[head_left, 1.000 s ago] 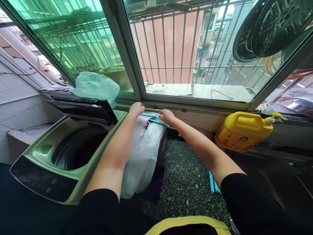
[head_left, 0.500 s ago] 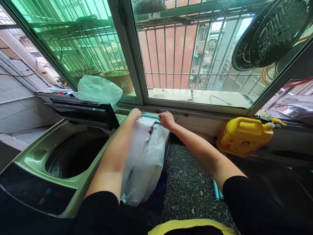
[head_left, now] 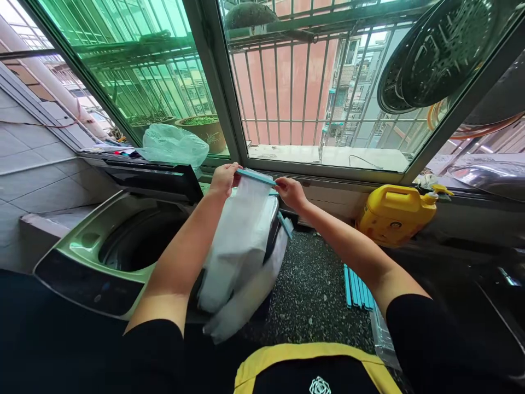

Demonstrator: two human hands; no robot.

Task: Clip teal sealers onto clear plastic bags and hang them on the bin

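Observation:
My left hand [head_left: 225,179] pinches the left end of a light-blue bag sealing clip [head_left: 257,176], a long thin strip. At the clip's right end are the closed fingers of my right hand [head_left: 289,191]. From the clip hangs a whitish translucent plastic bag [head_left: 241,224], its lower part reaching down towards me. Beside it on the right, a second translucent bag [head_left: 262,284] droops over, with another blue clip [head_left: 285,225] across its top. A dark object under the bags is mostly covered.
An open top-loading washing machine [head_left: 92,241] is at left, a thin green plastic bag [head_left: 174,145] behind its raised lid. Several blue strips [head_left: 357,287] lie on the speckled dark counter [head_left: 309,290] at right, near a yellow jug [head_left: 396,216]. A window frame [head_left: 328,173] runs along the back.
Both hands have risen with the clip, lifting the front bag's top. The second clipped bag has dropped to the right. The view has shifted, showing more blue strips.

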